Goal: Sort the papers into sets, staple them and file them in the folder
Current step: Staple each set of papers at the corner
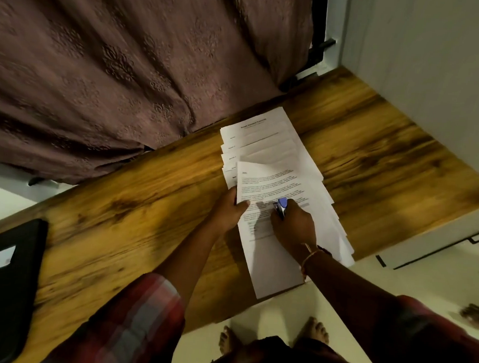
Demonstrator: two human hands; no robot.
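A fanned pile of printed white papers (pixel 266 143) lies on the wooden table (pixel 134 225). My left hand (pixel 232 211) pinches the left edge of the top printed sheet (pixel 272 183), thumb on top. My right hand (pixel 294 226) rests on that sheet and grips a small blue and silver stapler (pixel 281 207), whose nose points up the page. A black folder (pixel 5 285) with a white label lies at the table's left end, well away from both hands.
A brown patterned curtain (pixel 114 61) hangs behind the table's far edge. A white wall or cabinet (pixel 436 67) stands at the right. The papers overhang the table's near edge above a pale floor, where my bare feet (pixel 273 337) stand.
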